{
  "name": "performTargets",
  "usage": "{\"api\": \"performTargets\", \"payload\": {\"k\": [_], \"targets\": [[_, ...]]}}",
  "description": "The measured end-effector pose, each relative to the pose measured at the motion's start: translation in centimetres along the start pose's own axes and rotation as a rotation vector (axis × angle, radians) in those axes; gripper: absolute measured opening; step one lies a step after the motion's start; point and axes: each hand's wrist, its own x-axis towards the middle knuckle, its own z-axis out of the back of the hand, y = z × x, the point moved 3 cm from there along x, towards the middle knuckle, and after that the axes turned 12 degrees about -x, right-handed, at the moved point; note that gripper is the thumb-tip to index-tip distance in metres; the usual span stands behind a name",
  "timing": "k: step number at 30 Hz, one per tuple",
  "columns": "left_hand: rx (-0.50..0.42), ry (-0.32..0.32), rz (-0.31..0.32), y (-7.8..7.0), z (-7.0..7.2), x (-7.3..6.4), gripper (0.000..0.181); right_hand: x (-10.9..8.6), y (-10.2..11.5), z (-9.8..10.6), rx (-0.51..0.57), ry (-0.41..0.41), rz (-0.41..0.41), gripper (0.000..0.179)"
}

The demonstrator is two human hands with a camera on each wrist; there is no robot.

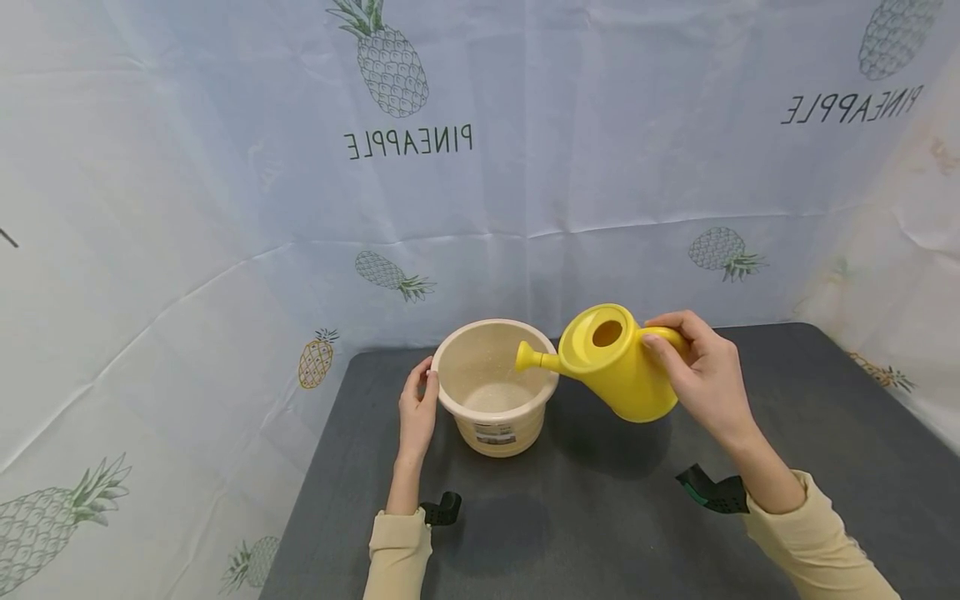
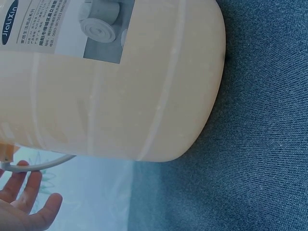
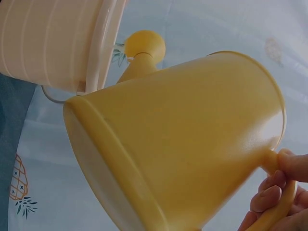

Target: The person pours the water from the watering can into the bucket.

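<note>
- While the left hand (image 1: 417,405), fingers apart, lies at the bucket (image 1: 528,430), exact contact is unclear
- Right hand (image 1: 712,377) clamps the watering can (image 1: 637,383) by its partly hidden handle (image 3: 276,215)

Room lies before the bucket (image 1: 480,375) — the watering can (image 1: 637,383) bars its right.

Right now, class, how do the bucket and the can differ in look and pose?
Colour: the bucket is cream; the can is yellow.
Pose: the bucket stands upright on the table; the can is tilted, held above it by the right hand.
Shape: the bucket has a wide open top; the can has a small top hole and a spout.
Both are rounded and hollow.
</note>
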Motion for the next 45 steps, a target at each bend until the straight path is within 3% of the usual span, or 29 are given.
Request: {"api": "performTargets", "payload": {"k": [15, 25, 32, 45], "targets": [[-0.002, 0.004, 0.016, 0.0, 0.1, -0.1, 0.038, 0.0, -0.1, -0.1, -0.008, 0.004, 0.007, 0.021], [0.018, -0.002, -0.007, 0.0, 0.1, -0.1, 0.037, 0.1, -0.1, -0.1, -0.012, 0.004, 0.011, 0.022], [0.017, -0.023, -0.003, 2.8, 0.7, 0.5, 0.038, 0.0, 0.0, 0.0, -0.008, 0.003, 0.014, 0.022], [0.007, -0.019, -0.018, 3.1, 0.7, 0.5, 0.039, 0.0, 0.1, 0.2, -0.008, -0.003, 0.012, 0.021]]}}
